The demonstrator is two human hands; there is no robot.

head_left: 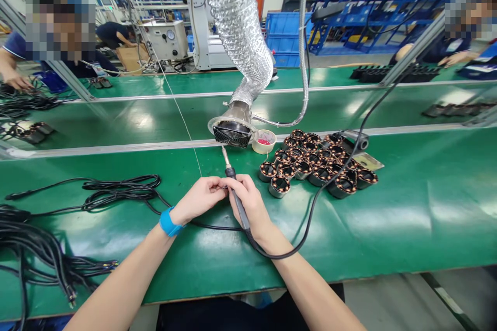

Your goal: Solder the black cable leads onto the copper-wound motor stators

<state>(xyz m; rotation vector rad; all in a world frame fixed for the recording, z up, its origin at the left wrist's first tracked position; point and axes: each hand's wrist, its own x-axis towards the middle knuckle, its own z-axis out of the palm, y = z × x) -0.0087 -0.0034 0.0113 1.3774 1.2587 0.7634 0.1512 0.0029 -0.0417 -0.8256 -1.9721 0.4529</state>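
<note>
A soldering iron [239, 208] lies across my right hand [252, 204], its metal tip pointing up toward the fan-fronted fume hood [233, 134]. The fingers of that hand are closed around it. My left hand [202, 197], with a blue band [171, 222] at the wrist, pinches at the right fingertips; what sits in the pinch is too small and covered to name. A black power cord [217, 227] runs under both hands from a coil [128, 191] on the left. To the right stand several wound motor stators [279, 185] with copper coils.
Bundled black cords [34, 248] with bared wire ends lie at the left edge. A round tub [264, 142] stands beside the hood, under a silver duct [240, 26]. The iron's cable [314, 207] loops over the stators. Co-workers sit across the bench.
</note>
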